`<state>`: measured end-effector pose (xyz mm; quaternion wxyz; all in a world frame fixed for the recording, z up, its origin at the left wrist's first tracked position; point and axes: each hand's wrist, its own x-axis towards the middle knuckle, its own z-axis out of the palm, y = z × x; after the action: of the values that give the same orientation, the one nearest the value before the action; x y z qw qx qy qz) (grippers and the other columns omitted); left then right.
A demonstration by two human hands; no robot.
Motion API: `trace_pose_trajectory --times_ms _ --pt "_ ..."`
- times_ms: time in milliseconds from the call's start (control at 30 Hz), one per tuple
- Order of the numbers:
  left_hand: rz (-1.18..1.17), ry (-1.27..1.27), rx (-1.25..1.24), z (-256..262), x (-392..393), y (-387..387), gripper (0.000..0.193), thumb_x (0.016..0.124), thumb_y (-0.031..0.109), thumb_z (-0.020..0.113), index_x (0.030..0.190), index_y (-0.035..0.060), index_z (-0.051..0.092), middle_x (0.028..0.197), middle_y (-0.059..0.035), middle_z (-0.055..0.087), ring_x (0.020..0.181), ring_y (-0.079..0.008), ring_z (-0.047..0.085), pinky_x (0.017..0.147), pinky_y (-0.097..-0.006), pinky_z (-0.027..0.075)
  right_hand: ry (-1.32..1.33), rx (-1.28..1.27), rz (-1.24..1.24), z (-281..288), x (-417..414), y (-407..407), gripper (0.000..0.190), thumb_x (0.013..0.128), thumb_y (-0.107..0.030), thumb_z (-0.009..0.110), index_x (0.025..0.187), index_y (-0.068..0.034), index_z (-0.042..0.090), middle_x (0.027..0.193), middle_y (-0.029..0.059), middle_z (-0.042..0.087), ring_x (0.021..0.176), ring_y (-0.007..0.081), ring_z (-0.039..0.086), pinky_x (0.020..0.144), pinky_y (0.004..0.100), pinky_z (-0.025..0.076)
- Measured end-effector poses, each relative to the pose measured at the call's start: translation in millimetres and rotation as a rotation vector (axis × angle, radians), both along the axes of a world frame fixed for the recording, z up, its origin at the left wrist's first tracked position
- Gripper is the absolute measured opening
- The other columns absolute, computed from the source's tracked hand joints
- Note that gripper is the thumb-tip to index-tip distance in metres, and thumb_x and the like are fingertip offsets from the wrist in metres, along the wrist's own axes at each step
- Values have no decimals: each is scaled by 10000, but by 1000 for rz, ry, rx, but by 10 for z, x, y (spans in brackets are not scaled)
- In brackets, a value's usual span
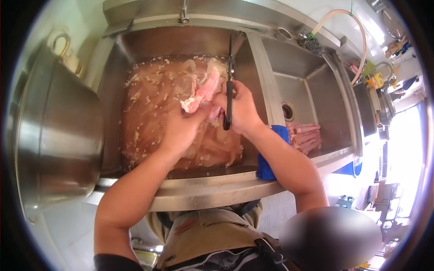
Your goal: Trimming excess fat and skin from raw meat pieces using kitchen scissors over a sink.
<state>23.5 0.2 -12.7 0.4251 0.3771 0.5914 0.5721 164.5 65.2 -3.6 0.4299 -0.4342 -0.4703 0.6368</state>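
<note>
My left hand [181,130] grips a pale pink, bone-like piece of raw meat [205,89] above the left sink basin [169,40]. Close beside it, my right hand [247,108] holds a knife by its black handle [229,105], with the dark blade [231,56] pointing away from me. The right fingertips are against the meat, though the handle and hand partly hide the contact. Below both hands, cloudy reddish-brown water [149,115] covers more pale meat, and whitish scraps float on it.
Several long pink meat pieces [305,137] lie in the right basin [334,111], near its drain [288,111]. A blue cloth [266,166] hangs by the divider. A faucet [183,16] overhangs the back edge. At left stands a large steel vessel [64,135]. A scouring pad [310,44] sits behind the right basin.
</note>
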Motion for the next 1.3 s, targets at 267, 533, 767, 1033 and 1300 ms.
trace_pose_trajectory --times_ms 267,533,767,1033,1300 --pt "-180 -344 -182 26 38 44 401 935 107 471 1330 106 538 897 -17 641 677 -109 582 500 -244 441 -62 -76 35 61 -30 -172 534 765 -72 686 1181 125 416 779 109 614 639 159 626 526 292 504" --pt "-295 -481 -146 93 64 0 641 864 13 423 1468 227 423 942 45 603 653 -65 454 582 -226 454 -110 -4 74 56 44 -137 586 739 -81 692 1209 129 414 803 115 594 634 159 623 519 301 497" --pt "-338 -481 -98 176 62 -21 834 780 -72 397 1531 279 298 1050 84 514 644 -58 390 623 -194 470 -255 190 62 -81 -4 -136 605 778 -76 672 1262 141 381 804 120 632 660 145 643 531 264 499" --pt "-269 -533 -205 187 68 -33 812 780 -96 399 1515 241 317 1157 41 575 721 -79 519 679 -285 546 -292 235 29 -62 61 -109 641 737 -130 701 1248 132 414 856 123 621 737 167 634 634 297 510" --pt "-337 314 -291 4 -253 -88 262 859 77 552 1097 17 644 888 -57 691 672 -134 618 577 -323 502 -247 68 31 173 140 -114 656 758 -119 695 1295 121 403 787 84 626 633 114 588 539 258 469"
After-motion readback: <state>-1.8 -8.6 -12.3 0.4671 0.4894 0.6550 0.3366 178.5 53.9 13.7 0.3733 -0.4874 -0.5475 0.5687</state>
